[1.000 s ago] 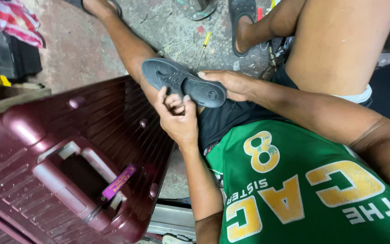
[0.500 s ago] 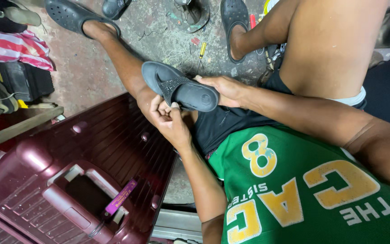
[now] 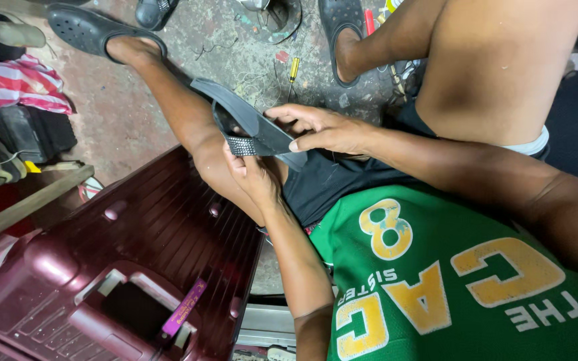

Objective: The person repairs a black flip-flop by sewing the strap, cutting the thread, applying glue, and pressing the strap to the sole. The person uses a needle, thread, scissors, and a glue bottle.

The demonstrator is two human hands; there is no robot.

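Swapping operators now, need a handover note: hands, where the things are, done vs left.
Left hand: under the dark sandal, fingers pinching its studded strap.
Right hand: on top, steadying the sole's near end, thumb along its edge.
Sandal: held over the lap, sole tilted up, strap side toward the left hand.
Nearby: maroon suitcase beside the left knee; yellow-handled screwdriver on the floor between the feet.
Done: sandal is picked up and gripped with both hands.
Left: strap is in the fingers, not visibly fixed; whether it is attached at the sole cannot be told. Screwdriver untouched.
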